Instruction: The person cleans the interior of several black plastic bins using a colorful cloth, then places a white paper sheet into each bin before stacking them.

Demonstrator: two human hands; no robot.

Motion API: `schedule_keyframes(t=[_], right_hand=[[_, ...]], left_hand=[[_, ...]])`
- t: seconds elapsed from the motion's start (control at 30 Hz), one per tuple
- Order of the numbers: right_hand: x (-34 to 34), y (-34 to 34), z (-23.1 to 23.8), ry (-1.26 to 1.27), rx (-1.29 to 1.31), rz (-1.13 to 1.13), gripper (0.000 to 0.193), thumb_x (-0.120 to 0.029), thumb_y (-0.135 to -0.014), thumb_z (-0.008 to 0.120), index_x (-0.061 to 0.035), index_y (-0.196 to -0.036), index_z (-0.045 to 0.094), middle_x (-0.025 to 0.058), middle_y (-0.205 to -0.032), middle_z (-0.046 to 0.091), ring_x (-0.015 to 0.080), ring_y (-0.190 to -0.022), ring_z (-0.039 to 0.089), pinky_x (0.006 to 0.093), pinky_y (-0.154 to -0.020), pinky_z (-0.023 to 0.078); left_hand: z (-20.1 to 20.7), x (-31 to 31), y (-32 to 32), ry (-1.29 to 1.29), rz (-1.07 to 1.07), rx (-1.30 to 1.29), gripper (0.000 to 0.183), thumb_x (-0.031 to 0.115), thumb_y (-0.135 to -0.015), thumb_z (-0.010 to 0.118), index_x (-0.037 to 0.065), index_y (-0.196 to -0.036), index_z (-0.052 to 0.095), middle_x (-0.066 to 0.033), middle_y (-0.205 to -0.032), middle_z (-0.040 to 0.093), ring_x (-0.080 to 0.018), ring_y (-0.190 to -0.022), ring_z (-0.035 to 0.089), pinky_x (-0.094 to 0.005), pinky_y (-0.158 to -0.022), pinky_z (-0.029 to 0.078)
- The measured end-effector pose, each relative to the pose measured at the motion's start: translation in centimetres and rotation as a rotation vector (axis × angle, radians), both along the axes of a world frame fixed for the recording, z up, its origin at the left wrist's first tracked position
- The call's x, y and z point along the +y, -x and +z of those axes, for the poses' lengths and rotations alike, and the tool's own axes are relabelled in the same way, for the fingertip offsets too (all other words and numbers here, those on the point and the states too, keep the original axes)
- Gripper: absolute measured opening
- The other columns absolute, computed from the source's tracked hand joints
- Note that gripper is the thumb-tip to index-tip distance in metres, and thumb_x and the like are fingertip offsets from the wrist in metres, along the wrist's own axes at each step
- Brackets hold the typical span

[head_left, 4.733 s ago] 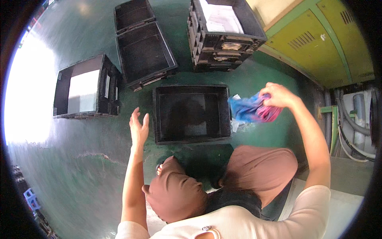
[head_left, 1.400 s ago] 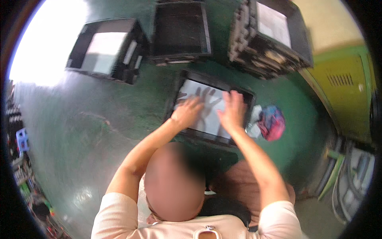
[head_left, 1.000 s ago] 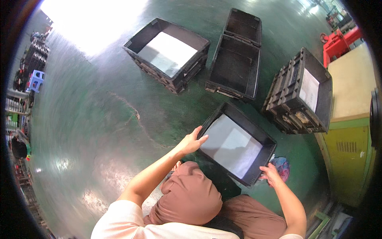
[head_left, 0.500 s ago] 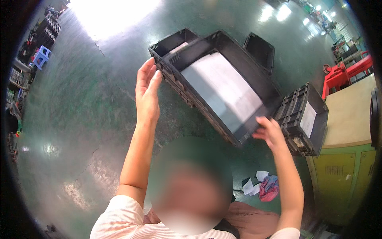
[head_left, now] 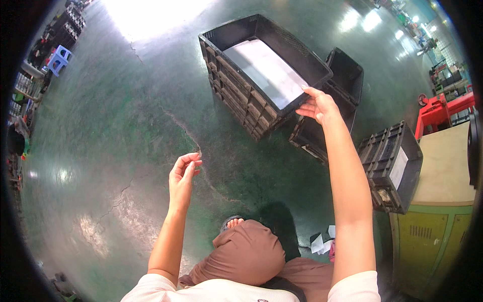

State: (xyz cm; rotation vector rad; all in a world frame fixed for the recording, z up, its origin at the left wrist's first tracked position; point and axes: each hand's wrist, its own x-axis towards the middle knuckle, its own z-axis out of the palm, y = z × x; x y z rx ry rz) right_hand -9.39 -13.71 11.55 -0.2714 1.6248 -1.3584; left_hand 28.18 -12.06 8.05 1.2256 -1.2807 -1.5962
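Your right hand (head_left: 318, 105) is up at the near right corner of the black ribbed plastic crate (head_left: 284, 38), fingertips on or right at the rim; fingers part-bent, and I can't tell if they're gripping or only touching, since the undersides are out of sight. Your left hand (head_left: 183, 171) hangs over the green floor (head_left: 126, 126), well apart from the crate, fingers loosely curled, thumb a little off them, nothing visible in it. Crate sits upper centre, upright, atop what looks like another of its kind; seam between tiers is hard to read. White sheet (head_left: 266, 70) lies in it, near edge cut off by the crate's own wall. Behind to the right, two more black crates: the far one (head_left: 347, 75) is partly covered by your crate, the nearer one (head_left: 312, 136) mostly blocked by your right hand and forearm. Further right, a ribbed black crate stack (head_left: 378, 151) shows only part of its white sheet (head_left: 399, 168). Down by your knee, white scraps (head_left: 317, 244) and a pink cloth (head_left: 331, 254) run under your right forearm; just a sliver of cloth shows.
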Motion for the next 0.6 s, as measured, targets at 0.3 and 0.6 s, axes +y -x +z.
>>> schedule_keyframes(t=[0.3, 0.6], right_hand=[[0.9, 0.0, 1.2, 0.091, 0.083, 0.029, 0.045, -0.022, -0.067, 0.069, 0.0061, -0.098, 0.056, 0.0243, -0.116, 0.039, 0.0369, -0.092, 0.049, 0.0426, -0.059, 0.055], [-0.1, -1.2, 1.8, 0.053, 0.086, -0.029, 0.042, -0.020, -0.069, 0.067, 0.0097, -0.095, 0.054, 0.0217, -0.103, 0.050, 0.0322, -0.080, 0.056, 0.0376, -0.056, 0.055]], left_hand=[[1.0, -1.0, 2.9, 0.077, -0.161, 0.034, 0.016, 0.012, -0.087, 0.046, 0.006, -0.099, 0.055, -0.0029, -0.099, 0.057, -0.0119, -0.091, 0.055, -0.0256, -0.076, 0.043], [-0.8, -0.1, 3.8, 0.008, -0.182, -0.001, 0.015, 0.010, -0.087, 0.046, 0.005, -0.098, 0.055, -0.0029, -0.097, 0.057, -0.0123, -0.089, 0.055, -0.0251, -0.075, 0.043]])
